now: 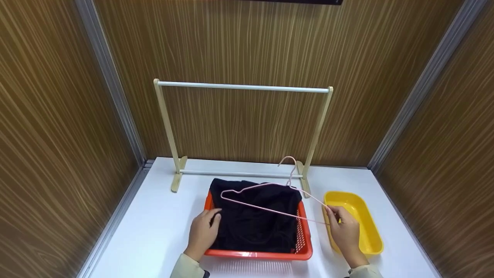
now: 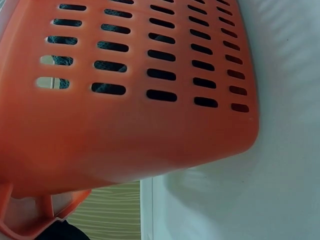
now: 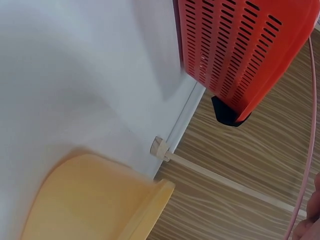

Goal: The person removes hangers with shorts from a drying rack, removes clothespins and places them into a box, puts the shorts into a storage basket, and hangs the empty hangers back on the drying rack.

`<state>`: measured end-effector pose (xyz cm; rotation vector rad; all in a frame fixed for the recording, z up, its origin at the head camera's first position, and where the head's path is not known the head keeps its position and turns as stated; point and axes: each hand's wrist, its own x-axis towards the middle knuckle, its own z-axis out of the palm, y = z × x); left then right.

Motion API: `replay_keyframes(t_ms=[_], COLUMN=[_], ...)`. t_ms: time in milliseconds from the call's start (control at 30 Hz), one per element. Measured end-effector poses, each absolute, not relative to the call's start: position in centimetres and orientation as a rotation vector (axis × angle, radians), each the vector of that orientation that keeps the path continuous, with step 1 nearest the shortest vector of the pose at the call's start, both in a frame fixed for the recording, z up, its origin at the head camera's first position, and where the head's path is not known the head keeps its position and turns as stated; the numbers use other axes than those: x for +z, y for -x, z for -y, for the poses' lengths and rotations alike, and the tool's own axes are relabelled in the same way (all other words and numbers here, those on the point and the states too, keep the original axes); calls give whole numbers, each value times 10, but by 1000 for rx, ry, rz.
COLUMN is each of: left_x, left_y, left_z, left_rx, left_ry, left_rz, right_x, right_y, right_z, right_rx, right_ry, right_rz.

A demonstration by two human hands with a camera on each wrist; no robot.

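Note:
A pink clothes hanger [image 1: 266, 209] is held up over the basket by my right hand [image 1: 344, 228], which pinches its right corner; its hook points up and left. Beneath it, a folded black garment [image 1: 254, 231] fills the red basket [image 1: 258, 255] and drapes over the back rim. My left hand [image 1: 203, 231] is at the basket's left rim, its fingertips at the garment's edge. In the right wrist view the hanger's wire [image 3: 311, 130] and part of the right hand [image 3: 311, 212] show at the right edge. The left wrist view shows the basket's slotted side [image 2: 135, 135] without the hand.
A yellow tray [image 1: 368, 231] stands right of the basket, below the right hand. Behind the basket is a garment rack with wooden legs [image 1: 168, 127] and a white top bar [image 1: 243, 86]. Wood-patterned walls [image 1: 239, 46] enclose the white table [image 1: 154, 227].

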<state>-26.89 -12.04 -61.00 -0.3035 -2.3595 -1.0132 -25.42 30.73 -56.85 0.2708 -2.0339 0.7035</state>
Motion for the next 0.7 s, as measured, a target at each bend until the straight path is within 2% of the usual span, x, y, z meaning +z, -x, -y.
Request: replay_keyframes(t_ms=[700], left_x=[-611], left_y=[270], left_z=[119], left_rx=[-953], left_ry=[307], left_rz=[2385], right_x=[-549], right_y=[265], right_z=[-298], right_rx=[765], right_ry=[-218], right_rz=[2050])
